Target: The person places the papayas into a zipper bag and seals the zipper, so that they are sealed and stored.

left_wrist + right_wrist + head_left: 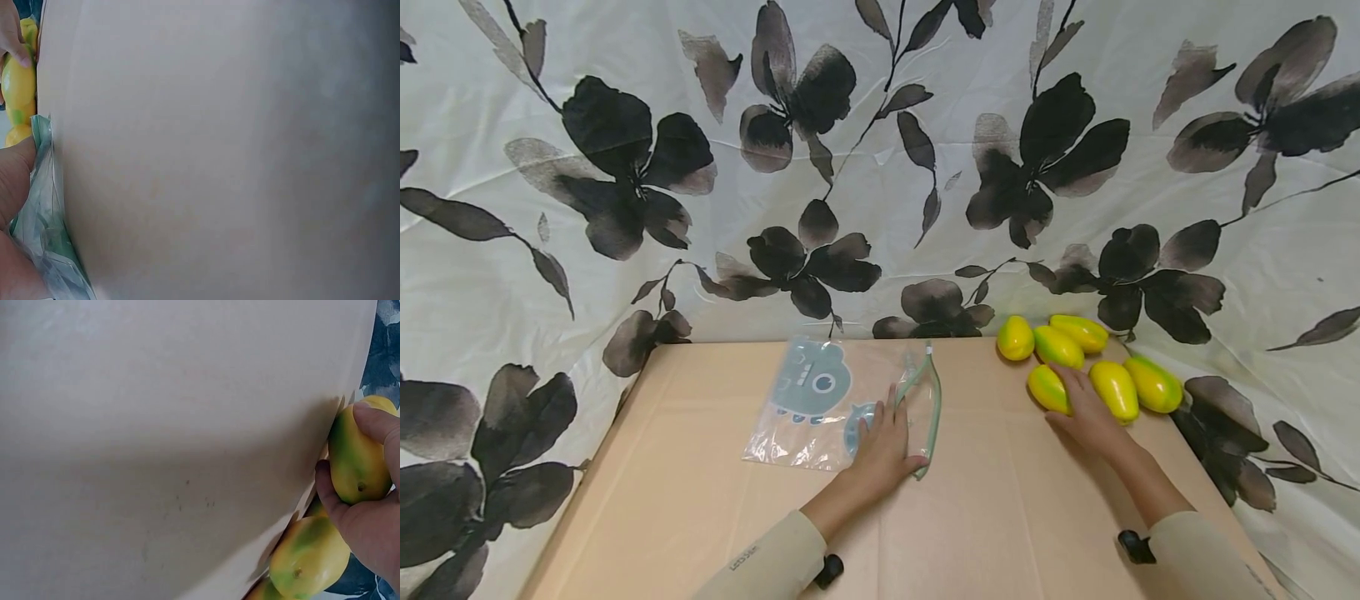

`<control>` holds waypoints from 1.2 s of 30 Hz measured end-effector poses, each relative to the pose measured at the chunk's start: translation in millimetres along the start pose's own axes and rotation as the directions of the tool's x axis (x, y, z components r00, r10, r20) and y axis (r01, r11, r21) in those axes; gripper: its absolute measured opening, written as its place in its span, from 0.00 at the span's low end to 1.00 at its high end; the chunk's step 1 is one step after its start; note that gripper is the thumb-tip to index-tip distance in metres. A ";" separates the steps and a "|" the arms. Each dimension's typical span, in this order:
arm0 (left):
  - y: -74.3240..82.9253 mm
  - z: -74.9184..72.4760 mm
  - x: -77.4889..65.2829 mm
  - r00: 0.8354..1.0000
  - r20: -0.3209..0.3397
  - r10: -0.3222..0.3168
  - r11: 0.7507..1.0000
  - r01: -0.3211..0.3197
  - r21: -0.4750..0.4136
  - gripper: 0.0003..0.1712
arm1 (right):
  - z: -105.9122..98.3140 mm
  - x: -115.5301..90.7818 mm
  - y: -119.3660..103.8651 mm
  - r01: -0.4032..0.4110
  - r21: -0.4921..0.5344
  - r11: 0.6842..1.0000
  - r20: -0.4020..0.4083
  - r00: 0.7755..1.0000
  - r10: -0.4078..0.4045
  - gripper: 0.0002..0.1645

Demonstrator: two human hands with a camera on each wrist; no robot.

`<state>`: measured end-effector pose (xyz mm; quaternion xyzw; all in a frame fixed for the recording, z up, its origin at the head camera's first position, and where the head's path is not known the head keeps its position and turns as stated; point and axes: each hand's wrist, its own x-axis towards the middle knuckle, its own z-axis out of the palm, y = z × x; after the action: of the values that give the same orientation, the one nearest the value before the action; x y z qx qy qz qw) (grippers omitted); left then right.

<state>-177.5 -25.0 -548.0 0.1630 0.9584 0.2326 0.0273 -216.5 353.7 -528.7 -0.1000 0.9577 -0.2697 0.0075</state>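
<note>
Here, one hand lies on a bag while the other grips a fruit

On the counter [677, 475], a clear plastic bag [827, 408] printed with pale blue figures lies flat, left of the middle near the far edge. Its green closure strips [937, 412] run along the right side and bow apart, so the mouth gapes towards the fruits. The left hand [882, 446] rests over the mouth side of the bag, its fingers extended and spread apart, with the thumb stretched out to the lower end of the strips.

Well apart from the bag, at the far right corner, six glossy yellow fruits with green patches are clustered. The right hand [1082, 412] is clamped on the gripped fruit [356, 456], the nearest of them to the bag; the right wrist view shows the thumb on one side and a finger curled round the other, a small dark spot at the end facing that camera. The other five fruits [1114, 392] lie close around this hand, some touching one another.

Both arms wear beige sleeves [775, 554], with a small black object [1135, 547] beside each cuff. White cloth [700, 208] with dark grey flowers hangs behind the counter and shows along both sides.
</note>
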 end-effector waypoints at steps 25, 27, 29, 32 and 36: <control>-0.1 0.3 0.2 1.000 -0.004 0.011 1.000 -0.011 0.013 0.66 | -3.3 -2.8 -24.9 0.170 0.005 0.985 0.005 0.985 -0.170 0.52; -0.4 0.1 0.0 1.000 -0.001 0.012 1.000 -0.012 0.014 0.66 | -2.0 -0.8 -30.9 0.193 0.010 0.981 0.010 0.981 -0.193 0.52; -0.7 0.2 0.1 1.000 0.000 0.012 1.000 -0.012 0.014 0.66 | -0.8 2.3 -36.5 0.208 0.015 0.978 0.018 0.978 -0.209 0.53; -0.5 0.2 -0.1 1.000 0.002 0.010 1.000 -0.010 0.014 0.66 | 1.3 7.4 -43.9 0.213 0.020 0.977 0.038 0.976 -0.214 0.54; -0.4 -0.4 -0.3 1.000 0.004 0.008 1.000 -0.008 0.016 0.66 | 6.5 14.4 -54.7 0.215 0.058 0.975 0.050 0.975 -0.218 0.56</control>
<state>-177.4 -25.6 -547.8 0.1676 0.9596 0.2245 0.0268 -219.9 301.8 -505.3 -0.2110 0.9332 -0.2908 0.0076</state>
